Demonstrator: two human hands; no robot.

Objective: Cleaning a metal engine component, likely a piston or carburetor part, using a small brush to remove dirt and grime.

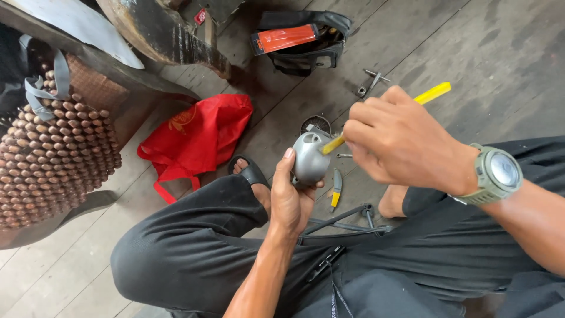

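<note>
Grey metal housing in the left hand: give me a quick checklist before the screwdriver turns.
1. Left hand grips the grey housing firmly: ok.
2. Right hand closed on the yellow-handled screwdriver: ok.
3. Screwdriver tip seated in a screw: cannot tell, tip hidden at the housing.
4. Housing held clear of the knee: ok.
5. Loose bolts on the floor away from the foot: ok.
6. Second small tool lying below the housing, untouched: ok.

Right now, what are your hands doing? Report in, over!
Left hand grips grey metal housing. Right hand holds yellow-handled tool, tip against the housing. Red bag and loose bolts lie on the floor nearby, not blocking.
</note>
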